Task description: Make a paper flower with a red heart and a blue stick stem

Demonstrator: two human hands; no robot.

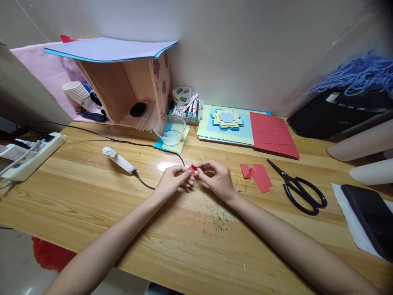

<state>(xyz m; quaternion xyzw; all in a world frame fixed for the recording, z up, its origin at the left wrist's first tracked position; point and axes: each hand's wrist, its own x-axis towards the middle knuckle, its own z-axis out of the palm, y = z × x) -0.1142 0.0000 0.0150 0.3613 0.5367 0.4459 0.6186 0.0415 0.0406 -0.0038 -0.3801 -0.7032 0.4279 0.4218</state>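
Between my two hands is a small folded piece of red paper (192, 169). My left hand (175, 179) pinches it from the left with thumb and fingers. From the right, my right hand (216, 178) grips its other edge between thumb and forefinger. Red paper scraps (261, 178) lie on the wooden table (147, 241) to the right of my hands. Farther right rest black-handled scissors (299, 188), their blades pointing up and left. A white corded tool (119, 160) lies left of my hands.
A layered paper flower (227, 119) and red sheets (273, 135) lie at the back. Behind my hands stands a clear bowl (170, 133), near markers (190, 108) and an open box (123, 90). A power strip (33, 157) is at left, a phone (368, 217) at right.
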